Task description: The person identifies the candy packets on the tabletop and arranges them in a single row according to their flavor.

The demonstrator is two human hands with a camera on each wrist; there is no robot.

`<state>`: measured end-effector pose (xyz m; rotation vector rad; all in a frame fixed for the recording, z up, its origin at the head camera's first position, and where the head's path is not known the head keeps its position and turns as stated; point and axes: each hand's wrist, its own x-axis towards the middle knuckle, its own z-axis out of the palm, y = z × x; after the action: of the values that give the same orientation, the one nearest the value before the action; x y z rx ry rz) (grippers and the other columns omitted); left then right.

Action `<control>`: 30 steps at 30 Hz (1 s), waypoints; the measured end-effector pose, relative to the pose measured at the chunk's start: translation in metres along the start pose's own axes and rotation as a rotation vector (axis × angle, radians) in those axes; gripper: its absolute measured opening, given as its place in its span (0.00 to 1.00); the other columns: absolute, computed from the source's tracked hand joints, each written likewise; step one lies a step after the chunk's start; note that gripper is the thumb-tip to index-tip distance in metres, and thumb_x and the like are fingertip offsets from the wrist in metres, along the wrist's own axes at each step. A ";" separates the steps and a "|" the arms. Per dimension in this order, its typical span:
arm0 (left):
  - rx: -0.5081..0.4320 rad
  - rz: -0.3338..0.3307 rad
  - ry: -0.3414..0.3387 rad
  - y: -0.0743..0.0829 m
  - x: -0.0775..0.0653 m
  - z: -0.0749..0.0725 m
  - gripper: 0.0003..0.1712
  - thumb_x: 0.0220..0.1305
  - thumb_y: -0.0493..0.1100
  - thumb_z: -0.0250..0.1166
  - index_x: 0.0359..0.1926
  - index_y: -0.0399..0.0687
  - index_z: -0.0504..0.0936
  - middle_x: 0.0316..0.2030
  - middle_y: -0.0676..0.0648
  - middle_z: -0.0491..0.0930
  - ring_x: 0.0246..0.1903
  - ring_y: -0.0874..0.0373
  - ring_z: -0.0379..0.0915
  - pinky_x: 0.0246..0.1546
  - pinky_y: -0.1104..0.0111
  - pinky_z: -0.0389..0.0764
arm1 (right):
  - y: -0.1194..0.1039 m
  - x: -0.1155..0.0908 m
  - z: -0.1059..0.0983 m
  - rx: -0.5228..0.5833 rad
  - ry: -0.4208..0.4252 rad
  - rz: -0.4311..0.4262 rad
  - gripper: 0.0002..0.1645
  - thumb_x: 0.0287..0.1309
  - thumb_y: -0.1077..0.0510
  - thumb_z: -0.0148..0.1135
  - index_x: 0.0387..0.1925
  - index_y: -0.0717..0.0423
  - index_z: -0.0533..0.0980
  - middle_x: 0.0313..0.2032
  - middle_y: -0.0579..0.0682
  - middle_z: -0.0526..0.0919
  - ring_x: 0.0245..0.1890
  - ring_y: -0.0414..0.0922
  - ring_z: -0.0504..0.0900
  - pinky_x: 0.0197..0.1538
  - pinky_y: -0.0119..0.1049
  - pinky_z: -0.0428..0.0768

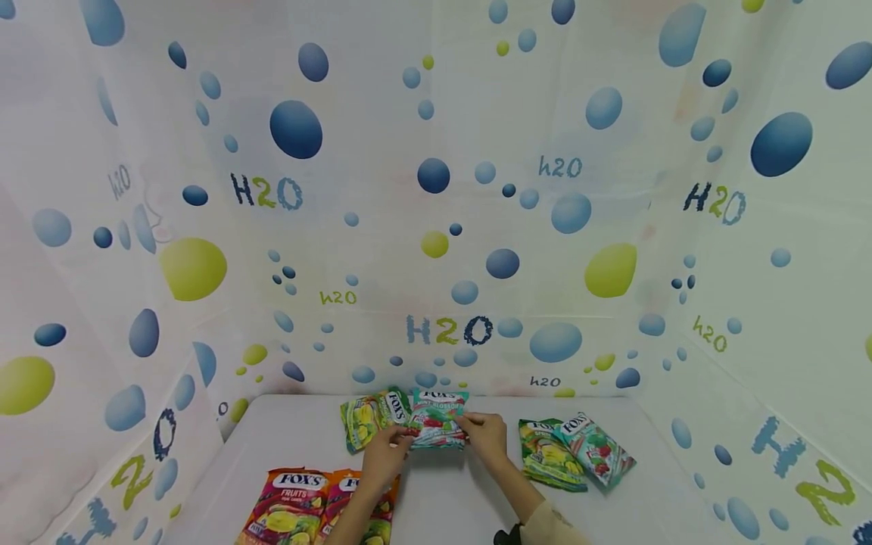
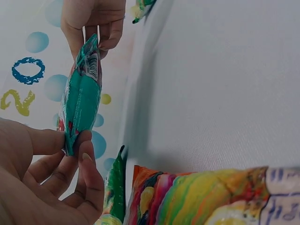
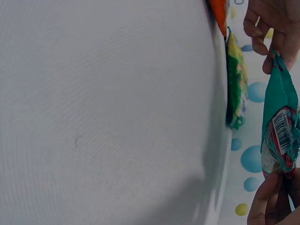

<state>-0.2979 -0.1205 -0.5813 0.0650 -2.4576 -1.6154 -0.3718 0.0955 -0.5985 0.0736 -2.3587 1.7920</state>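
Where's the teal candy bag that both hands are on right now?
In the head view, the teal candy bag is low, near the centre, pinched by the left hand and right hand, just right of the yellow-green packaging.

Head view: dimmish, flat, diffuse light; can't tell the source. Faint soft shadow on the table (image 1: 439,503) below the teal packet (image 1: 436,425) I'm gripping. Wide-angle stretch on the printed backdrop (image 1: 381,250) toward both sides; packet small print too small to read. My wrist views: dimmer, greyer, softer. Left wrist: broad soft shadow along the table edge nearest the backdrop; orange packet (image 2: 201,197) blurry up close. Right wrist: blurred darker shadow low by that same edge. Slight foil sheen, fine print smeared.
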 end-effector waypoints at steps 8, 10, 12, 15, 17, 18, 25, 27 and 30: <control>-0.028 0.000 -0.013 0.005 -0.006 -0.004 0.17 0.74 0.42 0.66 0.55 0.33 0.83 0.37 0.45 0.83 0.32 0.52 0.83 0.27 0.67 0.83 | -0.011 -0.012 -0.005 -0.002 -0.004 -0.018 0.14 0.64 0.53 0.73 0.44 0.60 0.90 0.38 0.54 0.91 0.30 0.41 0.87 0.30 0.31 0.85; -0.025 -0.006 -0.015 0.005 -0.007 -0.005 0.17 0.74 0.43 0.66 0.55 0.34 0.84 0.37 0.46 0.83 0.33 0.52 0.83 0.28 0.67 0.83 | -0.012 -0.015 -0.006 0.006 -0.007 -0.016 0.15 0.65 0.53 0.73 0.44 0.60 0.89 0.38 0.54 0.91 0.29 0.42 0.87 0.30 0.31 0.86; -0.016 -0.009 -0.012 0.006 -0.009 -0.006 0.17 0.74 0.43 0.66 0.54 0.34 0.84 0.36 0.47 0.84 0.32 0.52 0.83 0.28 0.67 0.84 | -0.013 -0.018 -0.006 0.014 -0.010 -0.014 0.15 0.65 0.53 0.73 0.45 0.61 0.89 0.38 0.54 0.91 0.30 0.42 0.87 0.30 0.31 0.86; -0.004 -0.019 -0.008 0.007 -0.013 -0.008 0.16 0.73 0.43 0.67 0.54 0.35 0.85 0.36 0.47 0.84 0.31 0.54 0.83 0.29 0.67 0.84 | -0.013 -0.021 -0.006 0.027 -0.012 -0.017 0.16 0.65 0.53 0.73 0.46 0.62 0.89 0.38 0.54 0.91 0.30 0.41 0.87 0.30 0.31 0.86; -0.005 -0.014 -0.010 0.009 -0.017 -0.009 0.16 0.73 0.43 0.67 0.53 0.35 0.85 0.36 0.47 0.85 0.31 0.53 0.84 0.29 0.66 0.84 | -0.013 -0.024 -0.007 0.037 -0.012 -0.012 0.16 0.65 0.53 0.73 0.46 0.63 0.89 0.38 0.55 0.91 0.30 0.42 0.87 0.30 0.31 0.86; -0.005 -0.012 -0.011 0.010 -0.018 -0.009 0.17 0.73 0.43 0.67 0.53 0.35 0.85 0.37 0.47 0.85 0.32 0.52 0.85 0.29 0.66 0.84 | -0.013 -0.025 -0.007 0.041 -0.011 -0.011 0.16 0.65 0.53 0.73 0.46 0.63 0.89 0.38 0.55 0.91 0.30 0.42 0.87 0.30 0.31 0.86; -0.034 -0.007 -0.019 0.012 -0.024 -0.011 0.17 0.73 0.43 0.67 0.55 0.35 0.85 0.38 0.46 0.86 0.33 0.48 0.86 0.29 0.66 0.83 | -0.016 -0.032 -0.010 0.063 0.012 -0.004 0.17 0.63 0.52 0.74 0.45 0.62 0.89 0.37 0.54 0.91 0.30 0.42 0.87 0.30 0.31 0.86; -0.045 -0.003 -0.023 0.013 -0.026 -0.012 0.17 0.72 0.43 0.68 0.55 0.35 0.85 0.38 0.46 0.86 0.34 0.48 0.85 0.29 0.65 0.83 | -0.017 -0.034 -0.011 0.071 0.013 -0.004 0.17 0.63 0.52 0.75 0.44 0.62 0.89 0.36 0.54 0.91 0.30 0.42 0.87 0.30 0.31 0.86; -0.061 0.003 -0.030 0.012 -0.029 -0.013 0.18 0.72 0.43 0.68 0.55 0.35 0.85 0.39 0.44 0.87 0.34 0.46 0.86 0.29 0.66 0.84 | -0.019 -0.037 -0.012 0.082 0.011 -0.001 0.16 0.63 0.53 0.75 0.44 0.62 0.89 0.36 0.54 0.91 0.30 0.42 0.87 0.30 0.31 0.86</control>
<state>-0.2665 -0.1234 -0.5690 0.0284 -2.4272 -1.7005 -0.3319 0.0994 -0.5840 0.0753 -2.2771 1.8835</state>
